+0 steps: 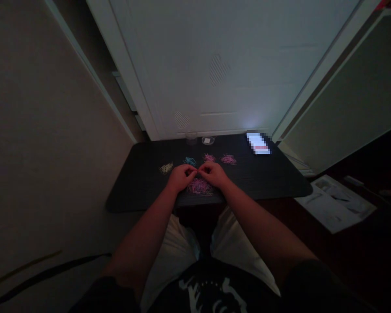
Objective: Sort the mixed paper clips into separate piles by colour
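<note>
My left hand and my right hand meet fingertip to fingertip above the dark table. Both are closed in a pinch; whatever lies between the fingers is too small to make out. Just beneath them spreads a mixed pink and purple pile of tiny thin sticks. Beyond my fingers lie smaller heaps sorted by colour: a cream heap on the left, a blue heap, a pink heap partly behind my right hand, and a darker pink heap to its right.
Against the white door at the table's back stand a clear round container and a clear lid with a white label. A lit phone lies at the back right. Printed sheets are on the floor to the right.
</note>
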`<act>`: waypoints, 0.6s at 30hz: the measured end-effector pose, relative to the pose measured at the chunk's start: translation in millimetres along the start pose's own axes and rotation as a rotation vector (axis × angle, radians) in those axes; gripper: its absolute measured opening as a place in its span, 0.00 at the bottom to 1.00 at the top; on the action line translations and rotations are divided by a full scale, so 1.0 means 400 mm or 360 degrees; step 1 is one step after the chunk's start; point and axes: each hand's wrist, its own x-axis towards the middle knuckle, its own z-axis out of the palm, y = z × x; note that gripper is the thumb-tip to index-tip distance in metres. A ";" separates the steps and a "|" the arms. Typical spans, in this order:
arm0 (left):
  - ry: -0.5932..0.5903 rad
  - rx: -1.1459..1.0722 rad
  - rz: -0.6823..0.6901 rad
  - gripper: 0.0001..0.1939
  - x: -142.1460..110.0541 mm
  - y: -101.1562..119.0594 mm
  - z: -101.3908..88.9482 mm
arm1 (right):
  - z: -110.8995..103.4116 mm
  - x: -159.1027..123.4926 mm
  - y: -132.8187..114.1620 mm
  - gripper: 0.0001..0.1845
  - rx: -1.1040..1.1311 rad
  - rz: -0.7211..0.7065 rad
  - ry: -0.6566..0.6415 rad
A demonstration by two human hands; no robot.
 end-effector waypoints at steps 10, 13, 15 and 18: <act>0.0038 0.0029 -0.0036 0.10 -0.001 -0.002 0.004 | 0.000 0.011 0.023 0.06 -0.0035 0.0095 0.0060; 0.0069 0.0050 -0.0030 0.10 -0.002 0.001 0.004 | -0.001 0.011 0.022 0.06 -0.0016 0.0140 0.0098; 0.0104 0.0071 -0.0010 0.10 -0.004 0.002 0.002 | -0.001 0.009 0.016 0.06 -0.0024 0.0134 0.0129; 0.0142 0.0080 -0.0019 0.10 -0.010 0.001 0.000 | -0.001 0.005 0.007 0.06 -0.0047 0.0149 0.0172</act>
